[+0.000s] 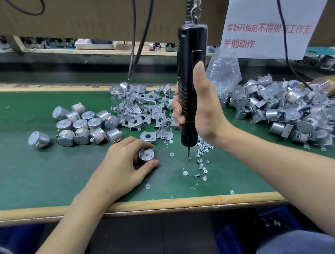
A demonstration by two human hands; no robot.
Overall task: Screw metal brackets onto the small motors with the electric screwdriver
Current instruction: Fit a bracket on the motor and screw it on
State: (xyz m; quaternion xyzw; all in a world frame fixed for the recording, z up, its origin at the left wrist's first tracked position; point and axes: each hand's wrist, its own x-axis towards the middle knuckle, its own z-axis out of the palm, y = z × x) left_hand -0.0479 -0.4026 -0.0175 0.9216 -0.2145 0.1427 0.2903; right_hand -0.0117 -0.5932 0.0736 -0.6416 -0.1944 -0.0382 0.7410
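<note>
My right hand (200,113) grips the black electric screwdriver (191,49), which hangs upright from above. Its bit tip (189,156) touches a screw at the edge of a scatter of loose screws (203,148). My left hand (125,163) holds a small silver motor (146,155) upright on the green mat (42,170), thumb and fingers curled round it, shaft up. One bracket (148,136) lies just behind that motor. A pile of loose metal brackets (142,105) sits further back, with a cluster of bare motors (88,126) to its left.
A large heap of motors with brackets fitted (289,112) fills the right of the mat. A clear plastic bag (223,71) stands behind my right hand. Small white washers (185,173) dot the mat near the wooden front edge (158,203). Cables (135,36) hang at the back.
</note>
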